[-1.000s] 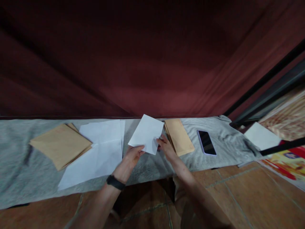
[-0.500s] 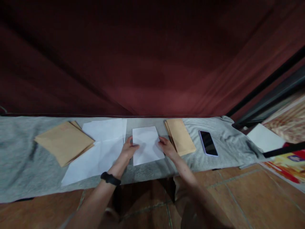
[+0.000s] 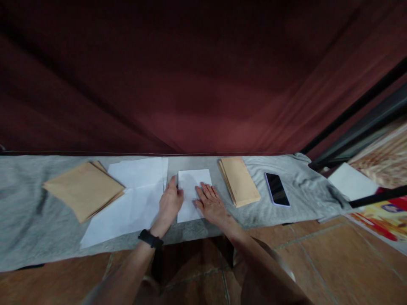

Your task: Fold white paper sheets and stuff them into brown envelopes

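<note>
A white sheet of paper (image 3: pixel 190 181), apparently folded, lies on the grey cloth in front of me. My left hand (image 3: pixel 171 202) is at its left edge, fingers curled and thumb on the paper's side, pinching that edge; a dark band is on the wrist. Flat across the right part of the paper rests my right hand (image 3: pixel 213 206), with its fingers spread and nothing gripped. Larger white sheets (image 3: pixel 136 199) lie to the left, partly under a stack of brown envelopes (image 3: pixel 85 190). To the right is another stack of brown envelopes (image 3: pixel 241 181), narrower in shape.
Grey cloth (image 3: pixel 305 190) covers the long, narrow surface. On it, right of the envelopes, lies a phone (image 3: pixel 277 189) in a light purple case. A dark red curtain (image 3: pixel 203 84) hangs behind. Tiled floor (image 3: pixel 333 254) and a colourful printed box (image 3: pixel 384 218) show at lower right.
My right hand has left the paper's right edge and now lies flat on top of it, fingers spread. My left hand stays at the left edge, its fingers turned more upward.
</note>
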A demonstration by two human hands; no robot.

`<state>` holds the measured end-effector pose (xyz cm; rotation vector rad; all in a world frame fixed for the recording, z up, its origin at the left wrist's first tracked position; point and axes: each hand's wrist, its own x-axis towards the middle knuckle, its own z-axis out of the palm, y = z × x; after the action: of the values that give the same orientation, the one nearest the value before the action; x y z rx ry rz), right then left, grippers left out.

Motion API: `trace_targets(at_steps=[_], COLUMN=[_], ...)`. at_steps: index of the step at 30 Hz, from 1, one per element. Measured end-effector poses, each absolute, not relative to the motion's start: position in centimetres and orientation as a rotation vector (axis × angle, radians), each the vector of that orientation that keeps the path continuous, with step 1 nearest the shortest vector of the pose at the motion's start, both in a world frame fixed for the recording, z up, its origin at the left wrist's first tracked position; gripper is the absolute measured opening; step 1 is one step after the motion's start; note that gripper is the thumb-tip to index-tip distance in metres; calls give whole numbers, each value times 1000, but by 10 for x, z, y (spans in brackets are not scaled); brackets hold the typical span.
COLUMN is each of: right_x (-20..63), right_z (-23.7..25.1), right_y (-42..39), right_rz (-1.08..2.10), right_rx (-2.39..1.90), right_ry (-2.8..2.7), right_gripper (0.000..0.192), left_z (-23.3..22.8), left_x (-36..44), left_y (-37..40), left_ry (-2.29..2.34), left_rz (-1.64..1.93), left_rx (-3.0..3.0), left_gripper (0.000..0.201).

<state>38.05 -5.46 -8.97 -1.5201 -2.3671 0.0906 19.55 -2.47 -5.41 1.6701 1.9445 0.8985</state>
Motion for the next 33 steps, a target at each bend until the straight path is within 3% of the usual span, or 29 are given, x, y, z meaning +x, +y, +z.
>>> trace_targets(at_steps=[6, 10, 26, 33], right_x=[378, 382, 422, 439], right_z=[-93, -95, -88, -84], right_y=[-54, -55, -72, -72], right_rz=[72, 68, 77, 197], right_rx=[-1524, -1523, -1593, -1509], right_ry=[-2349, -2332, -2324, -2420], right_gripper=[53, 51, 54, 50], left_z=[-62, -74, -80, -68], left_x=[225, 239, 224, 233], left_y=[-31, -35, -47, -80], left_ry=[1748, 1758, 1841, 1371], left_rz=[690, 468, 434, 288], left_rx=[2277, 2306, 2438, 2651], left_gripper=[48, 51, 55, 61])
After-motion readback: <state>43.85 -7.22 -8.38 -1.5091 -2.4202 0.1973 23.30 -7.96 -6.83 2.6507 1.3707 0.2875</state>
